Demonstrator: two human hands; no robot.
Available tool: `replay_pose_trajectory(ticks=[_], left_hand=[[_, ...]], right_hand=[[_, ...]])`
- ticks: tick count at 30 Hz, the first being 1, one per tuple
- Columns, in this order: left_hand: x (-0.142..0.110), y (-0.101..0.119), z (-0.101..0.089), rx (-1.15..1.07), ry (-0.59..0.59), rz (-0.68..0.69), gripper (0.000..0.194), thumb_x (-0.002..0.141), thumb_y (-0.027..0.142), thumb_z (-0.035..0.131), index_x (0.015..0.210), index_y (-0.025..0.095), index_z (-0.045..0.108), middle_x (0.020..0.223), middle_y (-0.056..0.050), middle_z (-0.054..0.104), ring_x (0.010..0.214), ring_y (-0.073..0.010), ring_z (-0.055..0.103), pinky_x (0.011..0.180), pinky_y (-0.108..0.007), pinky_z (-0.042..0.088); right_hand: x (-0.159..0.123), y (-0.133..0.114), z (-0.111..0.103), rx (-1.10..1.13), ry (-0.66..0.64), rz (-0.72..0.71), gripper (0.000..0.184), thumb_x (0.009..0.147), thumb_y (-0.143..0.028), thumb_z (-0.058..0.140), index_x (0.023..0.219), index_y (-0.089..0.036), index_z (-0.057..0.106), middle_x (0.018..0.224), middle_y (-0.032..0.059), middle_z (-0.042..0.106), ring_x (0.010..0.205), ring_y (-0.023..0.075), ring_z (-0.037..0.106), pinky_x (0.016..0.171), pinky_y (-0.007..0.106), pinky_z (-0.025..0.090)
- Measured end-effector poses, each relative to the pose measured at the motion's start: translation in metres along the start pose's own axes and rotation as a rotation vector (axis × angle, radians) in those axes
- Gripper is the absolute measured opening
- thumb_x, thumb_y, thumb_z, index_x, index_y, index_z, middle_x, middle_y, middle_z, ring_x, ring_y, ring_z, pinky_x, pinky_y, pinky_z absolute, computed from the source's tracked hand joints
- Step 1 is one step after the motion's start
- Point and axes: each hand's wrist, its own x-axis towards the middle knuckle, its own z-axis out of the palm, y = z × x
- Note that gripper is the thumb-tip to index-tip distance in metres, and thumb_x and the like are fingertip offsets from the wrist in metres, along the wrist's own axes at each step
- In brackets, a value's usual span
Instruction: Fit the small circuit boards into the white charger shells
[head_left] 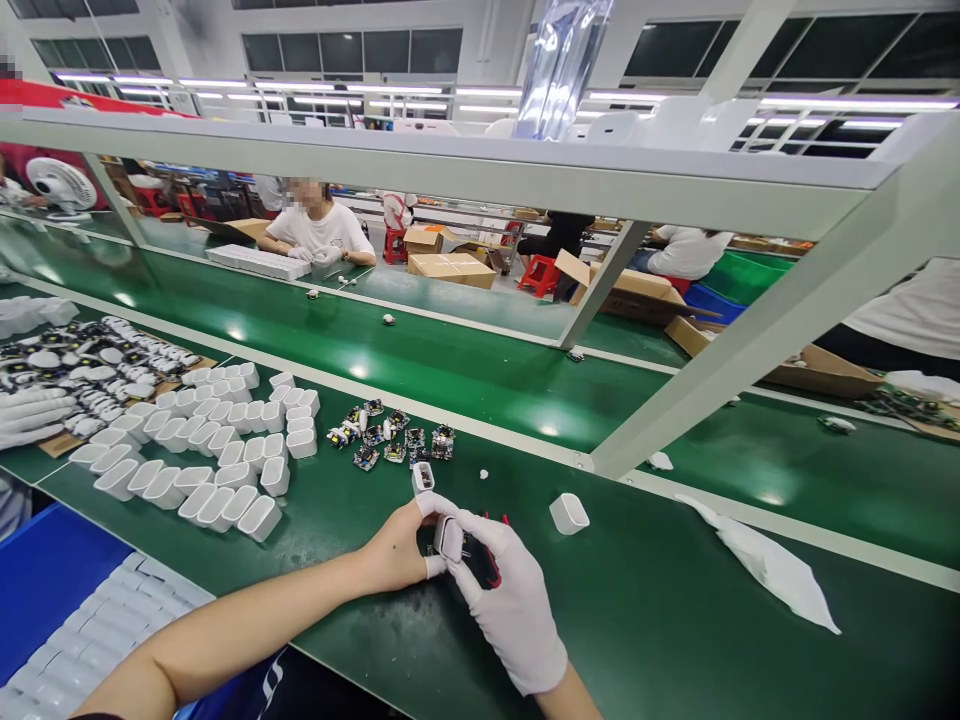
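Both hands meet over the bench around a small white plastic housing [448, 540] with a rounded end. My left hand [397, 548], bare except for white coverings on the fingertips, is closed with thumb and forefinger at its left side. My right hand [517, 605], in a white glove, pinches it from the right. Dark parts show just under the housing, mostly hidden by the fingers. Partly behind my right hand lies a tool with red-and-black handles [493, 570]. Just beyond my left fingers stands a white cup-shaped case [423, 477] with parts inside.
Small circuit boards [394, 437] lie beyond the hands. Rows of white cases [225, 440] fill the left, with a single white case [568, 513] at right. A white cloth [772, 570] lies farther right. A slanted shelf post [720, 330] rises beside the green conveyor [465, 370]. A co-worker [322, 225] sits opposite.
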Motion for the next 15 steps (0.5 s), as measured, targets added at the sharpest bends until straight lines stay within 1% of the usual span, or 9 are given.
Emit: replay_pose_trajectory(ticks=[5, 7, 12, 15], left_hand=[[0.0000, 0.0027, -0.0006, 0.012, -0.011, 0.018, 0.050, 0.064, -0.001, 0.062, 0.109, 0.019, 0.055, 0.104, -0.003, 0.062, 0.097, -0.0197, 0.062, 0.091, -0.036, 0.051], [-0.0001, 0.0031, -0.0011, 0.017, -0.007, 0.029, 0.050, 0.065, -0.002, 0.060, 0.110, 0.019, 0.054, 0.104, -0.003, 0.062, 0.099, -0.0200, 0.061, 0.093, -0.036, 0.050], [0.0006, 0.0011, -0.0015, 0.029, 0.029, 0.057, 0.049, 0.065, -0.002, 0.059, 0.109, 0.019, 0.055, 0.108, -0.004, 0.060, 0.104, -0.0211, 0.059, 0.097, -0.038, 0.048], [0.0015, 0.0010, 0.0007, 0.019, 0.040, 0.051, 0.049, 0.065, -0.002, 0.060, 0.109, 0.019, 0.055, 0.108, -0.004, 0.061, 0.103, -0.0207, 0.060, 0.097, -0.038, 0.049]], right_hand=[[0.0029, -0.0016, -0.0013, -0.033, -0.010, -0.038, 0.051, 0.082, -0.005, 0.059, 0.125, -0.032, 0.056, 0.108, -0.0018, 0.068, 0.098, 0.0172, 0.063, 0.090, 0.035, 0.052], [0.0029, -0.0010, -0.0007, -0.079, -0.020, -0.056, 0.050, 0.082, -0.005, 0.059, 0.124, -0.032, 0.057, 0.107, -0.0009, 0.069, 0.100, 0.0187, 0.063, 0.090, 0.037, 0.052], [0.0000, 0.0039, 0.0038, -0.253, 0.040, -0.089, 0.046, 0.083, -0.012, 0.059, 0.126, -0.029, 0.057, 0.117, 0.0050, 0.067, 0.107, 0.0245, 0.063, 0.093, 0.045, 0.053], [-0.0016, 0.0047, 0.0074, -0.272, 0.004, -0.044, 0.050, 0.085, -0.016, 0.059, 0.133, -0.028, 0.052, 0.123, 0.0066, 0.065, 0.114, 0.0266, 0.062, 0.097, 0.048, 0.052]])
